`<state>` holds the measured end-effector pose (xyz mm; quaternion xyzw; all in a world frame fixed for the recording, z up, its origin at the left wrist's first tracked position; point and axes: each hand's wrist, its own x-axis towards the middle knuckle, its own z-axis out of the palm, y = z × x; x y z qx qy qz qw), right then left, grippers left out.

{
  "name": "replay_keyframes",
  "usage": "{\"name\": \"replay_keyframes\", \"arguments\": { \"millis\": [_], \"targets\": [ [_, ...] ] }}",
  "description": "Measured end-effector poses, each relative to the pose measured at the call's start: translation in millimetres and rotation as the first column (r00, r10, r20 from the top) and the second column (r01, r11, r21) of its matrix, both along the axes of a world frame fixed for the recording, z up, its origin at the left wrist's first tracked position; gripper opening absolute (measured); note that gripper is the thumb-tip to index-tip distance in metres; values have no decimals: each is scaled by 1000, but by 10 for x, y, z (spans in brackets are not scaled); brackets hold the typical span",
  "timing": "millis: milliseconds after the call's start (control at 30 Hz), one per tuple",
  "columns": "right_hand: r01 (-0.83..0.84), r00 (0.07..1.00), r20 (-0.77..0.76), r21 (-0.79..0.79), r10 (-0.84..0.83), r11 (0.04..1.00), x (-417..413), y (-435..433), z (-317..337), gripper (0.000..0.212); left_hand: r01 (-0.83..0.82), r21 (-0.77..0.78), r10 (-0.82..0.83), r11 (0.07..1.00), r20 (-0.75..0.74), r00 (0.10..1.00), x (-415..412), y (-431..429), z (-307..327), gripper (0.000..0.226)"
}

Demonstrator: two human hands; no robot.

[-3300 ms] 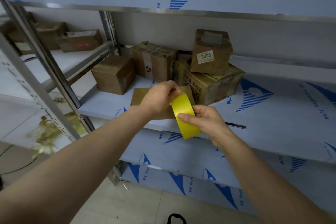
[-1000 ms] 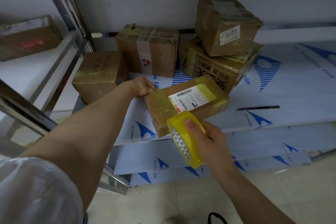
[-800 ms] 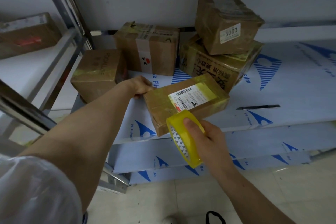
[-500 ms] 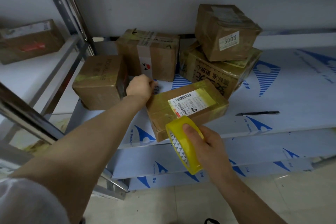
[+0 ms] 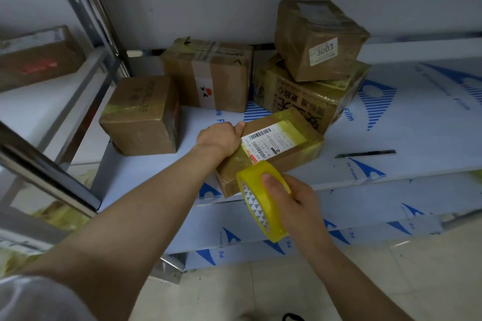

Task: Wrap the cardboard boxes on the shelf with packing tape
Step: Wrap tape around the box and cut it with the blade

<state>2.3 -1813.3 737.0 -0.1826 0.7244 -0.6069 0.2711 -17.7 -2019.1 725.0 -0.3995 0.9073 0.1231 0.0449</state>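
A flat cardboard box with a white barcode label lies at the front edge of the shelf. My left hand rests on the box's left end, fingers curled over its far edge, thumb on top. My right hand grips a yellow roll of packing tape just in front of the box's near corner, with a finger through the core. Whether a strip of tape runs from the roll to the box I cannot tell.
Behind stand more taped boxes: one at the left, one at the back, and a large one carrying a small box marked 3003. A black utility knife lies right of the flat box. A steel post crosses the left.
My left hand slid from the box's far left corner onto its left end. The roll in my right hand stayed at the near corner, and my view dipped slightly.
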Motion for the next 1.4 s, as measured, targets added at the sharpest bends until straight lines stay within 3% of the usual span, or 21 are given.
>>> {"name": "replay_keyframes", "arguments": {
  "millis": [67, 200, 367, 433, 633, 767, 833, 933, 1033, 1067, 1167, 1267, 1400],
  "targets": [
    [5, 1000, -17, -17, -5, 1000, 3, 1, -9, 28, -3, -21, 5, 1000, 81, 997, 40, 100, -7, 93],
    [21, 998, -56, -19, -22, 1000, 28, -1, -42, 26, -18, -130, 11, 991, -51, 999, 122, 231, -69, 82],
    [51, 994, -92, -50, -56, 997, 45, 30, -37, 38, 53, -65, -50, 996, 43, 998, 161, 268, -100, 105],
    [29, 989, -146, -53, -36, 998, 57, 28, -37, 44, 55, -63, -55, 996, 3, 998, 198, 307, -125, 109],
    [-1, 985, -172, -60, -9, 998, 40, 42, -83, 52, 63, -171, -64, 983, -1, 998, 166, 262, -66, 94],
    [7, 990, -143, -74, -18, 997, 53, 36, -134, 37, -97, 16, 99, 995, -121, 988, 75, 7, -85, 76],
    [5, 992, -129, -77, -15, 997, 22, 25, -148, 39, -136, 33, 138, 990, -105, 985, 9, -5, -65, 74],
    [-6, 991, -134, -78, -4, 997, -11, 31, -169, 42, -85, -82, 79, 993, -78, 994, 11, 69, -82, 67],
    [-24, 993, -119, -71, 15, 997, -16, 43, -149, 31, -31, -216, 32, 976, 1, 999, 20, 99, -2, 65],
    [-25, 994, -110, -64, 18, 998, -29, 48, -151, 31, -15, -228, 23, 974, 32, 999, 30, 130, 32, 71],
    [-43, 991, -129, -35, 38, 998, -89, 55, -153, 30, 1, -48, 1, 999, 40, 999, 57, 312, 9, 99],
    [-94, 965, -243, 34, 100, 995, -95, 39, -200, 32, 62, -120, -63, 991, -1, 998, 97, 394, -111, 92],
    [-101, 971, -214, 19, 103, 995, -112, 61, -241, 35, 72, -207, -97, 976, -113, 989, 122, 258, -125, 76]
  ]
}}
